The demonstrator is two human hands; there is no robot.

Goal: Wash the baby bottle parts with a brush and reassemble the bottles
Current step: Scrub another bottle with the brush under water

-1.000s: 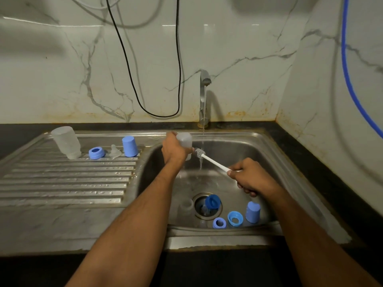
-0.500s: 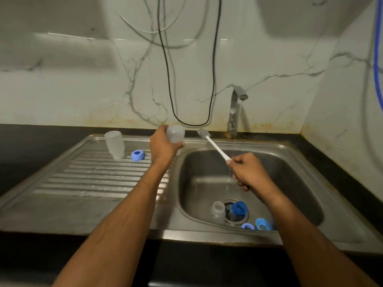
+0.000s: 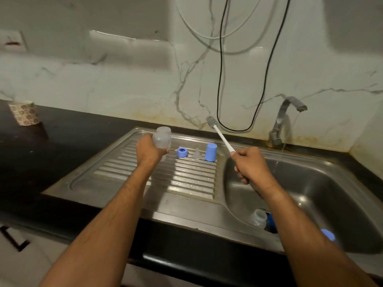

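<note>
Sink basin point(image 3: 342, 195) holds bottle point(image 3: 259, 218); left hand point(image 3: 149, 151) grips bottle body point(image 3: 162, 139).

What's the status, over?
Left hand grips bottle over drainboard. Right hand grips brush, head up. Ring, cap nearby; landing spot looks free.

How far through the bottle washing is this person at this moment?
Roughly midway. Apparently done: a blue ring, clear nipple and blue cap sit on the drainboard. In hand: left hand holds a bottle, right hand the brush. Left: parts in the sink, all reassembly.
</note>
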